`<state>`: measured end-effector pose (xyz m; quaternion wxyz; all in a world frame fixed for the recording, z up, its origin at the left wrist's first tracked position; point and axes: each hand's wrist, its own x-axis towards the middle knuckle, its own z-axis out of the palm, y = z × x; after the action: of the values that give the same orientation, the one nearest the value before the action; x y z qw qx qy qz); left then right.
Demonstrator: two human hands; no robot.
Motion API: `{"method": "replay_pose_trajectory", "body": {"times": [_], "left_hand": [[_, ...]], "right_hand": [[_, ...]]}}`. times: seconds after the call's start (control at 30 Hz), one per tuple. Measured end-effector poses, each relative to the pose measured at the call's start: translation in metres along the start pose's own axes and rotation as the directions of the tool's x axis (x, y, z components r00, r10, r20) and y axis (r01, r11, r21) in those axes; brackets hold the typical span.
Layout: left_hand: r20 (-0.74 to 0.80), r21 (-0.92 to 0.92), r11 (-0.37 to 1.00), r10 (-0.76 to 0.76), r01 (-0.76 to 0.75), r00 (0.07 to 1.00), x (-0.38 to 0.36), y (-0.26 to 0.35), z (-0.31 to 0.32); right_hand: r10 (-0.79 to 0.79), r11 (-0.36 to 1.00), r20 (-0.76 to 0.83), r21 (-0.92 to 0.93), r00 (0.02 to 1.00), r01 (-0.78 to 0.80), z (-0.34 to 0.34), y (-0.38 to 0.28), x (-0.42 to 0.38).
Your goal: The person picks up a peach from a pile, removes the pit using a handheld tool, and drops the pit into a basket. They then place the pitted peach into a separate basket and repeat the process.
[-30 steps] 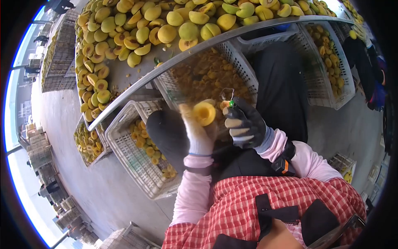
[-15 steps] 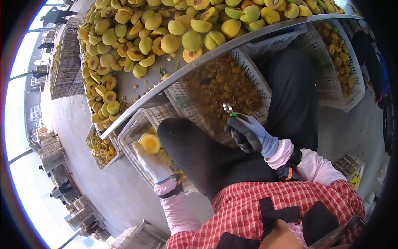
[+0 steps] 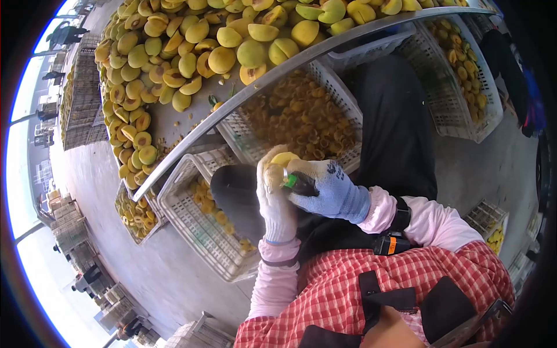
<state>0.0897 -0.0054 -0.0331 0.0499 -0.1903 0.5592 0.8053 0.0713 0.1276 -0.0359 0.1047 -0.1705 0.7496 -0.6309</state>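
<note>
My left hand, in a white knit glove, is closed around a yellow peach half above my lap. Pressed up against it is my right hand, in a blue and grey glove, with its fingers wrapped round a pitting tool. The tool has a dark handle and a green collar, and its metal end points into the left palm at the fruit. Fingers hide most of the metal end. Just beyond both hands stands a white crate filled with brownish scooped-out pieces.
A metal-edged table heaped with halved peaches spans the front. Left of my knee sits a crate with peach halves; another crate of halves is at the right. Stacked crates stand far left.
My left hand has moved right from over the left crate. My right hand has come left with the tool, and the two now meet at the fruit. The view has shifted slightly.
</note>
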Motion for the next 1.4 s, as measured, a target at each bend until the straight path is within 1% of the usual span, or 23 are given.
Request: {"method": "replay_pose_trajectory", "body": {"times": [0.07, 0.17, 0.2, 0.23, 0.27, 0.4, 0.47, 0.5, 0.53, 0.57, 0.6, 0.7, 0.77, 0.87, 0.9, 0.93, 1.0, 1.1, 1.17, 1.3, 1.33, 1.37, 1.4], "left_hand": [[-0.092, -0.094, 0.995, -0.027, 0.018, 0.995, -0.004, -0.004, -0.002], [-0.166, -0.121, 0.993, -0.011, -0.009, 0.986, -0.010, -0.013, -0.014], [-0.175, -0.111, 0.994, 0.004, -0.024, 0.985, -0.012, -0.015, -0.017], [-0.191, 0.061, 0.995, 0.087, -0.077, 0.978, -0.013, -0.005, -0.010], [-0.364, -0.469, 0.877, -0.296, 0.101, 0.883, -0.015, 0.012, -0.001], [-0.553, -0.128, 0.990, -0.016, -0.066, 0.833, -0.015, 0.016, -0.056], [-0.661, 0.038, 0.980, 0.172, -0.196, 0.731, -0.016, 0.028, -0.101], [-0.716, 0.175, 0.969, 0.248, -0.177, 0.652, -0.019, 0.031, -0.133], [-0.699, 0.475, 0.870, 0.283, 0.131, 0.657, -0.022, 0.036, -0.167], [-0.675, 0.685, 0.600, 0.311, 0.413, 0.669, -0.024, 0.042, -0.200], [-0.645, 0.762, 0.211, 0.332, 0.613, 0.688, -0.018, 0.048, -0.215], [-0.304, 0.947, 0.277, 0.619, 0.161, 0.724, 0.018, 0.072, -0.138], [-0.237, 0.909, 0.416, 0.563, -0.024, 0.792, 0.062, 0.090, -0.096], [-0.111, 0.963, 0.266, 0.503, -0.032, 0.857, 0.151, 0.123, -0.076], [-0.089, 0.996, 0.046, 0.495, 0.076, 0.864, 0.182, 0.128, -0.078], [0.020, 0.991, -0.128, 0.447, 0.042, 0.895, 0.209, 0.126, -0.088], [0.049, 0.975, -0.217, 0.390, 0.040, 0.919, 0.237, 0.124, -0.096], [0.039, 0.990, -0.144, 0.312, 0.007, 0.949, 0.223, 0.125, -0.109], [0.027, 0.999, 0.017, 0.303, -0.034, 0.952, 0.211, 0.125, -0.125], [0.010, 0.999, 0.046, 0.362, -0.028, 0.932, 0.197, 0.120, -0.138], [0.116, 0.993, -0.045, 0.443, -0.108, 0.889, 0.199, 0.115, -0.142], [0.003, 0.999, -0.042, 0.400, 0.016, 0.917, 0.191, 0.123, -0.121], [0.063, 0.993, -0.120, 0.442, -0.011, 0.895, 0.194, 0.118, -0.129]], "right_hand": [[-0.034, 0.969, -0.073, 0.240, 0.997, 0.051, 0.010, 0.010, -0.002], [0.313, 0.670, 0.238, 0.631, 0.919, -0.392, 0.001, -0.006, -0.002], [0.301, 0.631, 0.254, 0.670, 0.919, -0.391, 0.000, -0.007, -0.003], [0.289, 0.590, 0.269, 0.705, 0.919, -0.392, 0.000, -0.008, -0.003], [0.278, 0.547, 0.283, 0.739, 0.918, -0.393, -0.002, -0.009, -0.003], [0.375, 0.507, 0.211, 0.768, 0.903, -0.390, -0.005, 0.011, -0.002], [0.449, 0.527, 0.266, 0.691, 0.853, -0.494, -0.017, 0.021, -0.003], [0.487, 0.538, 0.274, 0.654, 0.829, -0.532, -0.021, 0.023, -0.003], [0.526, 0.542, 0.281, 0.616, 0.803, -0.571, -0.022, 0.024, -0.004], [0.534, 0.513, 0.303, 0.625, 0.789, -0.588, -0.022, 0.023, -0.003], [0.540, 0.498, 0.315, 0.628, 0.780, -0.598, -0.020, 0.023, 0.000], [0.565, 0.448, 0.339, 0.639, 0.752, -0.625, -0.010, 0.030, 0.006], [0.578, 0.450, 0.347, 0.619, 0.738, -0.643, -0.010, 0.032, 0.009], [0.626, 0.442, 0.329, 0.598, 0.707, -0.669, -0.014, 0.031, 0.012], [0.645, 0.437, 0.313, 0.597, 0.697, -0.673, -0.017, 0.030, 0.014], [0.660, 0.426, 0.306, 0.601, 0.686, -0.677, -0.020, 0.028, 0.017], [0.687, 0.399, 0.292, 0.614, 0.666, -0.681, -0.027, 0.025, 0.021], [0.656, 0.427, 0.275, 0.633, 0.703, -0.646, -0.021, 0.035, 0.018], [0.635, 0.350, 0.326, 0.687, 0.701, -0.637, -0.015, 0.046, 0.013], [0.548, 0.498, 0.279, 0.649, 0.789, -0.575, 0.007, 0.070, 0.000], [0.153, 0.942, -0.191, 0.324, 0.970, -0.085, 0.044, 0.126, -0.005], [0.303, 0.858, -0.121, 0.465, 0.945, -0.215, 0.052, 0.134, -0.006], [0.419, 0.709, 0.007, 0.622, 0.908, -0.332, 0.052, 0.138, -0.002]]}}
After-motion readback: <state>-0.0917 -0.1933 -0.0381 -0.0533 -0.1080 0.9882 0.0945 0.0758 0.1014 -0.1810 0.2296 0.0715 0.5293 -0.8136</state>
